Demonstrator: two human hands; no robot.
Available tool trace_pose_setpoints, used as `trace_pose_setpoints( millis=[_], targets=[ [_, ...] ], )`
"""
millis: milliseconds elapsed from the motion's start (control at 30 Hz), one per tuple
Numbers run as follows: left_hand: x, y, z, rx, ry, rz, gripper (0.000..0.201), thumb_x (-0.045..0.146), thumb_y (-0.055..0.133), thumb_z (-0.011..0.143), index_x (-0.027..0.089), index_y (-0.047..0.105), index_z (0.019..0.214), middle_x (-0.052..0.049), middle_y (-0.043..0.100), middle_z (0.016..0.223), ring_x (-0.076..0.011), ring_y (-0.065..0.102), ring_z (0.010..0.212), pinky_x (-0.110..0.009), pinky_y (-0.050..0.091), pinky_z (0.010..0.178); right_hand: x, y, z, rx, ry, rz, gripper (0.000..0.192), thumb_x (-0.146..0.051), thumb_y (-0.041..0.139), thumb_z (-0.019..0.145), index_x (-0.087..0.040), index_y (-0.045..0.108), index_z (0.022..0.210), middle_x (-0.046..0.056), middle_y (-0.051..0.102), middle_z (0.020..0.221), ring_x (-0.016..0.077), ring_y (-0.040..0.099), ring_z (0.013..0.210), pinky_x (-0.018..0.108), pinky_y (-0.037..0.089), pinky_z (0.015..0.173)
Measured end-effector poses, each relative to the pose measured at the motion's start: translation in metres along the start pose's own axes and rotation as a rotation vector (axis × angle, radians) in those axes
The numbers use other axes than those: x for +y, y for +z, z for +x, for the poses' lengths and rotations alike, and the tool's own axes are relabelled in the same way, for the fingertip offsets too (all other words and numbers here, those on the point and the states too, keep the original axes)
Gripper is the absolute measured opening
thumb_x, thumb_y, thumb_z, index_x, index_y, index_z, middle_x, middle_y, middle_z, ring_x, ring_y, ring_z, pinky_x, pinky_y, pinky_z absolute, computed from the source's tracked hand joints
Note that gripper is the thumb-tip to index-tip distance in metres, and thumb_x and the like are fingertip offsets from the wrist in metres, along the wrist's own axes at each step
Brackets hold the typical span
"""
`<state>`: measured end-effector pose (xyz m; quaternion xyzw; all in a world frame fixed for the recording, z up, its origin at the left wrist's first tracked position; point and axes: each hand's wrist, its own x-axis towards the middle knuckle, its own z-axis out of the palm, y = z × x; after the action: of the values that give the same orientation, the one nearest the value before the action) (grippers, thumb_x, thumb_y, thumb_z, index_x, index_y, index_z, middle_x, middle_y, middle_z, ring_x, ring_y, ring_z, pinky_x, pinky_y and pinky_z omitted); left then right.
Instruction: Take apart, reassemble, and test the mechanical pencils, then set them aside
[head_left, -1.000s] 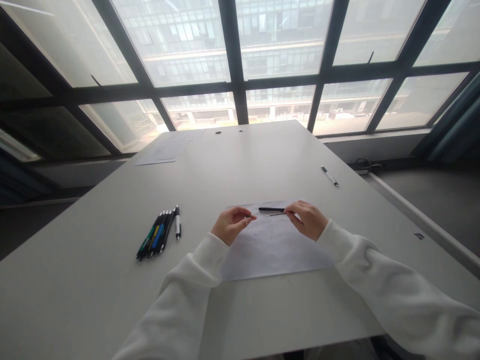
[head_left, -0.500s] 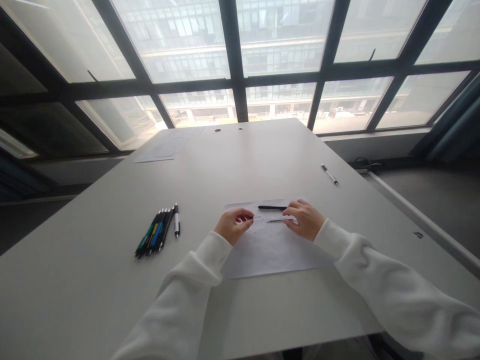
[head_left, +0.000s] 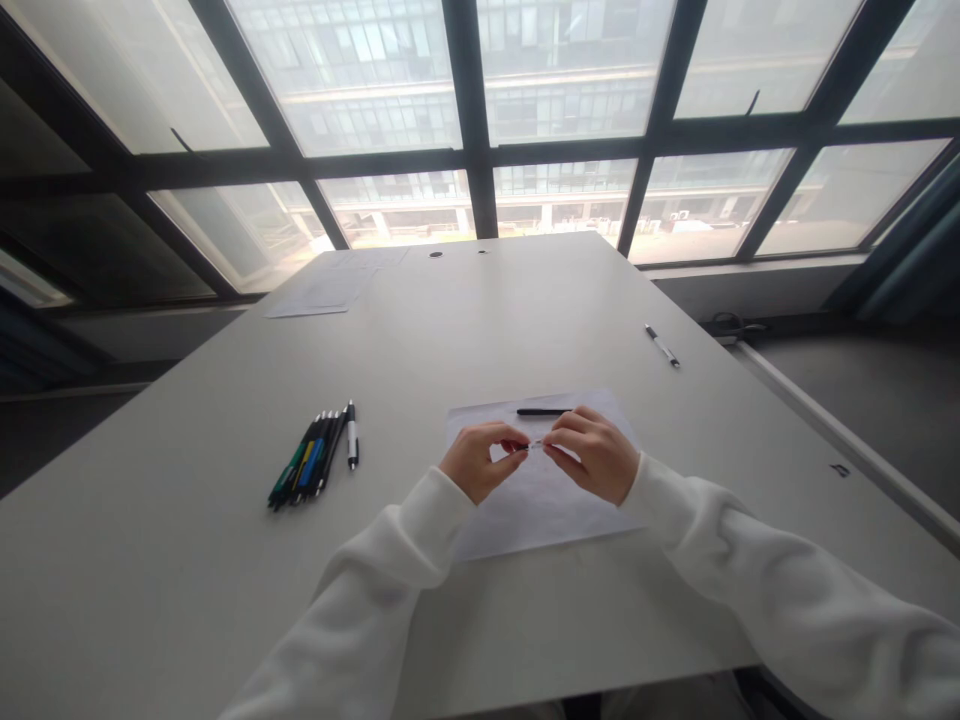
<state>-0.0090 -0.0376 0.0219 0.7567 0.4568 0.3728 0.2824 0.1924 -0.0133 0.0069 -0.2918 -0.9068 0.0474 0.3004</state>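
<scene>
Fingers of left hand (head_left: 480, 466) pinched on small pen part (head_left: 534, 446), wrist bent, forearm angled up from lower left. Right hand (head_left: 592, 453) pinches same part from other side, fingertips meeting above paper (head_left: 555, 500). Black pen (head_left: 541, 412) just beyond. Pens (head_left: 311, 462) far left.

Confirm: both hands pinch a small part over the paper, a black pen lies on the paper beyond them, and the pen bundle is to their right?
Not quite. In the head view the pen bundle lies to the left of the hands, not the right. The rest holds: left hand and right hand pinch a small part over the paper, with the black pen beyond them.
</scene>
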Motion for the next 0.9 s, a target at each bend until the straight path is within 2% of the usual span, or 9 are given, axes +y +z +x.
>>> trace_pose_setpoints(
  millis=[133,300,433,667,767,900],
  targets=[
    [-0.018,-0.002,-0.001,0.061,0.02,0.157,0.013,0.018,0.058,0.069,0.021,0.068,0.078,-0.003,0.066,0.07,-0.0171,0.059,0.066,-0.028,0.045,0.066,0.006,0.005,-0.002,-0.026,0.043,-0.035,0.016,-0.025,0.047,0.084,-0.02,0.063,0.082,0.006,0.059,0.081,0.0173,0.049,0.078,0.032,0.039,0.074],
    [-0.039,-0.001,-0.003,0.072,-0.018,0.381,0.015,0.018,0.059,0.067,0.024,0.067,0.078,-0.002,0.065,0.068,-0.018,0.059,0.062,-0.028,0.043,0.063,0.013,0.013,-0.004,-0.079,0.094,-0.074,0.015,-0.025,0.052,0.08,-0.02,0.066,0.078,0.006,0.059,0.079,0.0174,0.048,0.078,0.03,0.039,0.074],
    [-0.036,0.0,-0.002,0.036,0.023,0.551,0.013,0.019,0.055,0.07,0.023,0.066,0.076,-0.004,0.064,0.076,-0.0199,0.057,0.073,-0.03,0.043,0.069,0.017,0.016,-0.004,-0.145,0.107,-0.083,0.016,-0.026,0.054,0.079,-0.022,0.068,0.077,0.005,0.058,0.076,0.0167,0.048,0.076,0.029,0.038,0.074],
    [-0.034,-0.004,-0.002,-0.087,-0.073,0.678,0.019,0.026,0.051,0.074,0.022,0.065,0.086,-0.004,0.062,0.085,-0.0199,0.056,0.082,-0.031,0.044,0.077,0.017,0.014,-0.003,-0.179,0.122,-0.099,0.017,-0.028,0.053,0.079,-0.021,0.068,0.082,0.006,0.06,0.08,0.0174,0.049,0.079,0.029,0.038,0.076],
    [-0.037,-0.013,-0.005,-0.098,-0.074,0.701,0.029,0.036,0.054,0.072,0.021,0.062,0.096,-0.006,0.06,0.096,-0.0226,0.054,0.092,-0.034,0.043,0.083,0.02,0.008,-0.004,-0.138,0.149,-0.092,0.018,-0.03,0.053,0.078,-0.02,0.066,0.085,0.006,0.061,0.083,0.018,0.05,0.081,0.03,0.039,0.077],
    [-0.039,-0.025,-0.008,-0.15,-0.112,0.724,0.061,0.061,0.058,0.061,0.02,0.057,0.105,-0.01,0.054,0.11,-0.0283,0.049,0.102,-0.041,0.04,0.089,0.03,-0.005,-0.008,-0.092,0.248,-0.126,0.017,-0.025,0.049,0.079,-0.019,0.064,0.085,0.005,0.062,0.085,0.0176,0.053,0.083,0.028,0.039,0.078]
  ],
)
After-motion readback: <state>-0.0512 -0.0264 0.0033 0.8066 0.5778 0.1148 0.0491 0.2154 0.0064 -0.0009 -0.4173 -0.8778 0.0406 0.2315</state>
